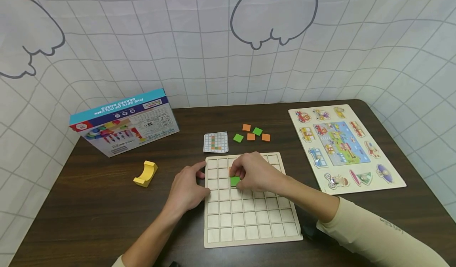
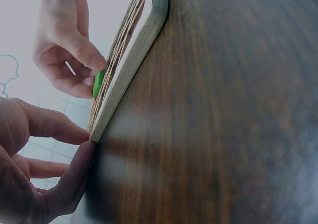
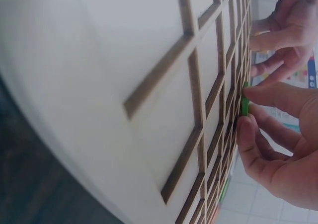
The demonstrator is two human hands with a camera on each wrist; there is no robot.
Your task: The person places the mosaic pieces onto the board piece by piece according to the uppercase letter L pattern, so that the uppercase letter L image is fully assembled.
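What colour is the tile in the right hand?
Green tile, clearest in the head view.

A boxed bead set, yellow arch block and vehicle puzzle lie on the table.

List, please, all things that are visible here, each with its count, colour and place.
grid board: 1, pale wood, table centre
green tile: 1, on the board, pinched by the right hand
loose tiles: 5, three orange and two green, behind the board
pattern card: 1, white with coloured squares, behind the board
toy box: 1, blue and white, back left
arch block: 1, yellow, left of the board
vehicle puzzle: 1, pale wood, multicoloured, right
table: 1, dark brown
left hand: at the board's left edge
right hand: over the board
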